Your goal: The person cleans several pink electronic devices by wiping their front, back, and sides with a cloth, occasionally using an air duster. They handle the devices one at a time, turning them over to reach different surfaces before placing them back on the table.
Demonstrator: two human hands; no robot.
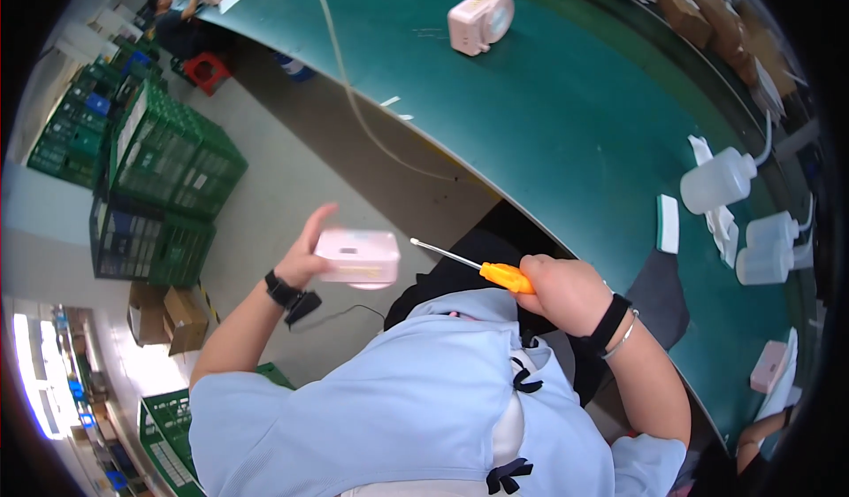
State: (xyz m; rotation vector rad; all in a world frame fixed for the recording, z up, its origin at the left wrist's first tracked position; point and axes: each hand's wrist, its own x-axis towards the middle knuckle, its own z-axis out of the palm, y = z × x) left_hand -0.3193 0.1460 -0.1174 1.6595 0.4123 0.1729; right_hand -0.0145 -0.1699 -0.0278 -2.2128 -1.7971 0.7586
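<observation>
My left hand holds a small pink box-shaped device out over the floor, away from the table. My right hand grips an orange-handled screwdriver; its thin metal shaft points left, with the tip close to the pink device's right edge. A black band sits on each wrist. A second pink device with a round face rests on the green table far ahead.
White squeeze bottles stand at the table's right side, beside a green-and-white sponge. A pale hose runs across the table. Stacked green crates stand on the floor to the left. Another person sits far off.
</observation>
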